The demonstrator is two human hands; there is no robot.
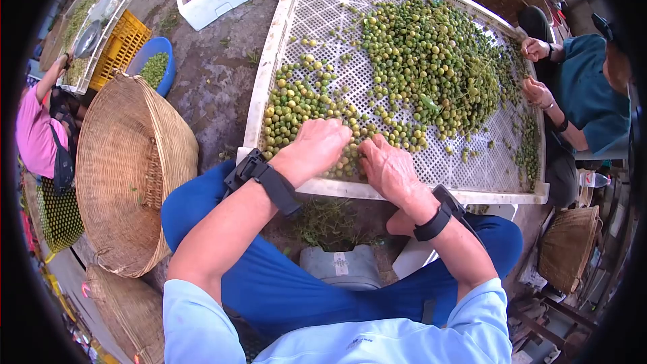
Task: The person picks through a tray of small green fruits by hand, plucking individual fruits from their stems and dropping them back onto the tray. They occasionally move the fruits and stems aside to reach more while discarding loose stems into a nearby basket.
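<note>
In the head view, a white mesh tray [269,61] holds many small round green-yellow fruits [421,54], heaped at its middle and right with loose stems among them. My left hand [318,147] is closed over a looser patch of these fruits near the tray's front left corner. Close beside it, my right hand [389,167] has its fingers curled down into the same patch. The fingertips of both hands point away from me, so what they pinch is hidden.
Across the tray's right side, a co-worker's hands [537,91] reach to its edge. A tall woven basket [128,155] stands at my left, near a blue basin [168,61] and a white foam box [219,5]. Another person in pink [37,136] is at far left. Plant stems lie below the tray.
</note>
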